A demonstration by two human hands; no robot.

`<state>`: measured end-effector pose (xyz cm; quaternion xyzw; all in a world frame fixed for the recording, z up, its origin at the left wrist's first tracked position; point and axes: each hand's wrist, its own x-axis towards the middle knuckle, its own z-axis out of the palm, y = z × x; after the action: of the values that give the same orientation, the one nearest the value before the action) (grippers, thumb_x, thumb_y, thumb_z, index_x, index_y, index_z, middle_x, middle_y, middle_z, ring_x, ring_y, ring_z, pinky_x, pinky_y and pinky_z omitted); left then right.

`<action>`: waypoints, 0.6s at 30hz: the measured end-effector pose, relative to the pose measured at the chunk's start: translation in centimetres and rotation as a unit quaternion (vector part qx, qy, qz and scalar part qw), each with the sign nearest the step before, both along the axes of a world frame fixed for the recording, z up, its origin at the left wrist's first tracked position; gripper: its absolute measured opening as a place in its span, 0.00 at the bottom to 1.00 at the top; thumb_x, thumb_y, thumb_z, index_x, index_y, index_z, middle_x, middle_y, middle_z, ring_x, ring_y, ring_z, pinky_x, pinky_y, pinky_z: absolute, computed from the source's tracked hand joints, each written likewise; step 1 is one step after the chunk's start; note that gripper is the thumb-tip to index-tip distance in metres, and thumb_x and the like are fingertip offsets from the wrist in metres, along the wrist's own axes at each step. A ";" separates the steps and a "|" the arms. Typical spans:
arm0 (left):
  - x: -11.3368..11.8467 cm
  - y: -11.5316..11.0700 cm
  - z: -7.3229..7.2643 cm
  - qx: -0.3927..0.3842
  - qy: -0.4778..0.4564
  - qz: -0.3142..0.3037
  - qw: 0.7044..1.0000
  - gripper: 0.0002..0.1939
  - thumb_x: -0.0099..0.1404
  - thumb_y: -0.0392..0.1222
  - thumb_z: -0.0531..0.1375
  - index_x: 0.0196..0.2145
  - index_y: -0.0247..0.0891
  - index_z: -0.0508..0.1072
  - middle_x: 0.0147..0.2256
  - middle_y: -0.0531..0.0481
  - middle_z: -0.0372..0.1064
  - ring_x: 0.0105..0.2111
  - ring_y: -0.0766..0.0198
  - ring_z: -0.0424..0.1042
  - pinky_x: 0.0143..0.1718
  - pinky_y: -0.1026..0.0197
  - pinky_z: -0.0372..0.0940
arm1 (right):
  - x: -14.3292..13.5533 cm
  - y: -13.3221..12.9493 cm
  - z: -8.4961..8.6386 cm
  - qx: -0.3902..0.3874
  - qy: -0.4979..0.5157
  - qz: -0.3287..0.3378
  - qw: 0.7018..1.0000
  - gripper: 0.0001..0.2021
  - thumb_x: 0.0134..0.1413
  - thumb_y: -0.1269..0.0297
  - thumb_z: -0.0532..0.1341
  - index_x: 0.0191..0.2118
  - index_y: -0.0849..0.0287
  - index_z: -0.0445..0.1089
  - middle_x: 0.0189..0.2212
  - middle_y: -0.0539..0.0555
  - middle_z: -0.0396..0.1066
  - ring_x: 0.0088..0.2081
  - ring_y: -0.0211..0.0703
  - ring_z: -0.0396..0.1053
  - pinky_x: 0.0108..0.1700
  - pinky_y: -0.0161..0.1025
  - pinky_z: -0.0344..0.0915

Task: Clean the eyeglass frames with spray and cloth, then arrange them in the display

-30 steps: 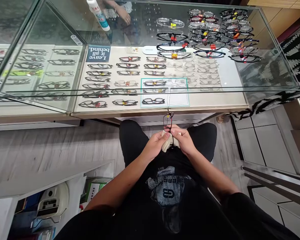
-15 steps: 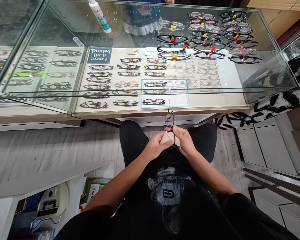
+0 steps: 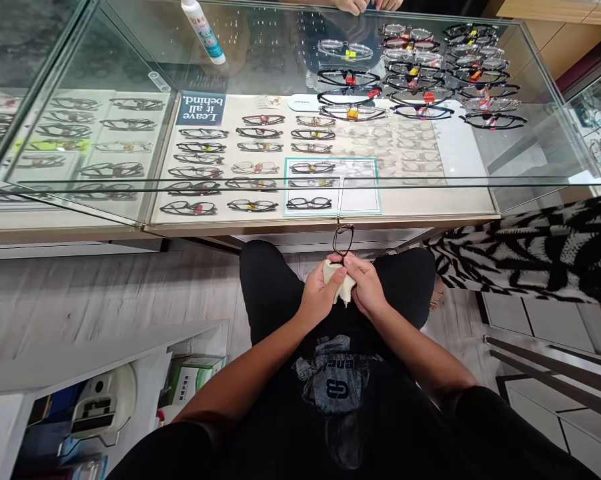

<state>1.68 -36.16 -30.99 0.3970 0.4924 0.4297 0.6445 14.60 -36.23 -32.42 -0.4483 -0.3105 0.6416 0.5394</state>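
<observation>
A pair of dark-rimmed glasses (image 3: 343, 239) is held over my lap, just below the front edge of the display case. One lens stands up above my fingers; the other part is hidden by the hands and cloth. My left hand (image 3: 322, 288) is closed on a cream cloth (image 3: 344, 288), its thumb pressed over the fabric. Fingers of my right hand (image 3: 364, 283) pinch the glasses at their lower part, touching the cloth's right side.
A glass display case (image 3: 430, 200) with rows of glasses spans the front. On its top are more glasses (image 3: 353, 114) and a white bottle (image 3: 203, 32). Another person's hands (image 3: 353, 5) rest at the far edge. An open drawer (image 3: 145, 353) is at lower left.
The glasses have tilted slightly to the right, and the cloth is bunched differently with a corner hanging down. Another person's hands have appeared at the far edge; patterned fabric at right has swung nearer.
</observation>
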 end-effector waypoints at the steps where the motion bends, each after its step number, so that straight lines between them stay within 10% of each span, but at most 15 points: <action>1: 0.1 0.0 -0.1 0.003 0.001 0.011 1.000 0.38 0.59 0.77 0.74 0.43 0.37 0.78 0.31 0.52 0.73 0.31 0.65 0.69 0.35 0.62 0.68 | 0.0 0.0 -0.1 0.010 -0.007 0.003 1.000 0.19 0.62 0.39 0.73 0.41 0.48 0.90 0.50 0.56 0.85 0.53 0.54 0.79 0.63 0.50 0.73; 7: 0.0 0.0 -0.3 0.016 0.041 0.027 0.999 0.39 0.63 0.83 0.67 0.37 0.38 0.77 0.28 0.52 0.70 0.30 0.63 0.67 0.34 0.61 0.65 | 0.6 -0.1 0.1 0.045 -0.029 0.016 0.998 0.16 0.62 0.41 0.75 0.40 0.48 0.90 0.46 0.56 0.85 0.51 0.54 0.79 0.61 0.50 0.72; 18: -3.6 2.1 0.9 -0.005 -0.042 -0.243 0.969 0.33 0.67 0.69 0.73 0.49 0.35 0.79 0.34 0.49 0.75 0.31 0.65 0.67 0.34 0.62 0.63 | 1.7 0.8 1.5 -0.065 0.047 0.002 0.997 0.17 0.53 0.44 0.79 0.35 0.54 0.89 0.40 0.54 0.81 0.40 0.44 0.75 0.44 0.40 0.72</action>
<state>-1.91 -34.06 -30.08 0.4832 0.3557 0.2736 0.7518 16.33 -35.40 -30.90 -0.4514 -0.2436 0.6819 0.5215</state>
